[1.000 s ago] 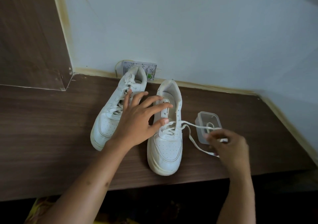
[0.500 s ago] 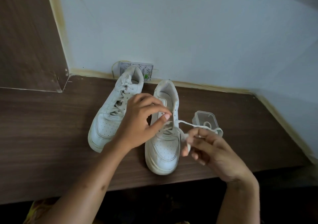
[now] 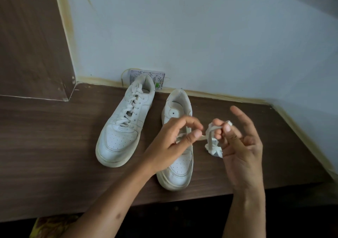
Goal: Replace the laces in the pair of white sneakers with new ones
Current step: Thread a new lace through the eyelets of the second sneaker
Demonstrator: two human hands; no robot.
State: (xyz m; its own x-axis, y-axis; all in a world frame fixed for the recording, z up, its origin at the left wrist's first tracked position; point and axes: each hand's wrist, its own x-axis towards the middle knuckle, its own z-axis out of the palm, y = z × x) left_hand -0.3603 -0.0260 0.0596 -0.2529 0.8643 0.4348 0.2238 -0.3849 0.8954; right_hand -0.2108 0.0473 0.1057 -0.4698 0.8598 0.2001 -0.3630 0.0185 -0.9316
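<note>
A: Count it off for me. What's on the table [image 3: 54, 146]?

B: Two white sneakers, toes toward me. The left sneaker [image 3: 126, 120] is fully laced, heel up by the wall [image 3: 201, 36]. The right sneaker [image 3: 178, 146] sits just beside it, and its upper eyelets show bare.

A: And your hands?

B: Two, both over the right sneaker's side. My left hand [image 3: 173, 144] pinches a flat white lace [image 3: 210, 137] between thumb and forefinger, the other fingers curled in. My right hand [image 3: 241, 146] pinches the same lace higher up, thumb against a curled finger, with the forefinger standing straight and the rest loosely bent.

A: One lace, then?

B: One that I can follow. It runs from my left pinch across to my right hand, loops there, and hangs down in a crumpled bunch just off the sneaker's right side. Whether the bunch touches the table I can't tell.

A: Anything hard to make out?

B: Plenty. My left hand covers the middle of the right sneaker, so I can't tell how many eyelets hold lace there. Behind the left sneaker's heel a small printed card [image 3: 159, 76] leans on the wall, half hidden, print too small to read. At the bottom left a scrap of yellow patterned cloth [image 3: 51, 225] is cut off by the edge.
</note>
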